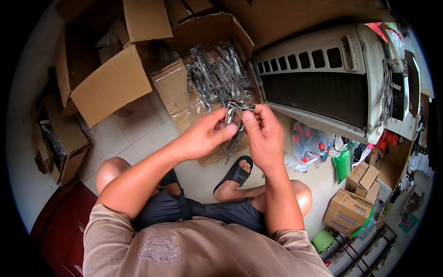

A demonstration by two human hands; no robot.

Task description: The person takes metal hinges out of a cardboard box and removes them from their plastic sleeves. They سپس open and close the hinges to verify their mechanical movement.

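In front of my lap, a silver metal bracket [230,112] with a sharp bend is held up between my two hands. My left hand [207,131] pinches its upright arm between thumb and fingers. At the other end, my right hand [266,136] has thumb and forefinger closed on the short crosswise arm. Just beyond lies a pile of metal pieces in clear plastic [210,76], inside an opened cardboard box [173,85]. More metal pieces show below and behind the bracket, and my fingers partly hide them.
Open cardboard boxes [113,78] stand at the left. A large pale appliance with a row of slots [318,57] sits at the far right. Plastic bags [307,143], a green packet [342,165] and a closed carton [347,212] rest on the floor to my right.
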